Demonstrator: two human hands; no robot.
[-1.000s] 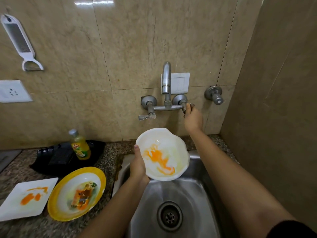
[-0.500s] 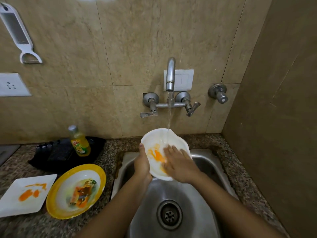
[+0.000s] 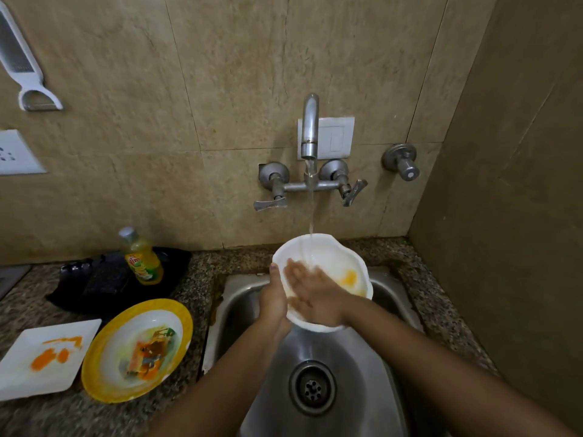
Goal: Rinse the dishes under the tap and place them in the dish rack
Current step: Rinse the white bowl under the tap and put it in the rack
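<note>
Under running steel tap (image 3: 309,127), left grip (image 3: 273,302) clamps white wavy bowl (image 3: 329,257), right grip (image 3: 310,296) spread flat inside; yellow-rimmed round plate (image 3: 92,367), white square plate (image 3: 63,380) unwashed.

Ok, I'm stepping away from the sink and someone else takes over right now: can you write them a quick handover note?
Left hand grips the white bowl by its rim over the sink. Right hand lies flat inside it, fingers straight, under the running tap.
Done: tap on, bowl partly rinsed; an orange stain shows on its right side.
Left: finish this bowl, then rinse the yellow-rimmed plate and the white square plate, both soiled, on the counter to the left. No dish rack is in view, so find it first.
</note>
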